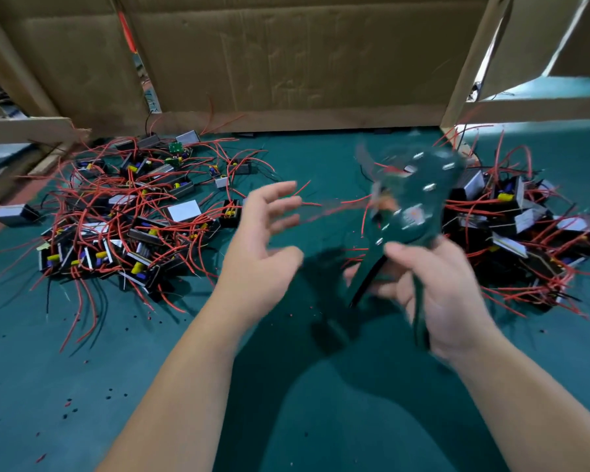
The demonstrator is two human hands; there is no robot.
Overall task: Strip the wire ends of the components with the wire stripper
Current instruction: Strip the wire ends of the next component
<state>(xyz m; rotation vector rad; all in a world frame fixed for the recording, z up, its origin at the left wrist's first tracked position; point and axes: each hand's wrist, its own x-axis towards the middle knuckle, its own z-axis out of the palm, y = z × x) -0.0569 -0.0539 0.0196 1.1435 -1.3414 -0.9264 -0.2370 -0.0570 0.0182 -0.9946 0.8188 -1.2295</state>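
Green bench mat, cardboard wall behind. Right hand grips the wire stripper by its handles, long axis toward 12 o'clock. Left hand, fingers spread and empty, sits at 9 o'clock from the stripper head, nearer the left pile of wired components.

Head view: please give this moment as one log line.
right hand: grips wire stripper | left hand: open, empty | left component pile, right component pile: untouched

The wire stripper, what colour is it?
The wire stripper is dark green; the head view shows it, though blurred.
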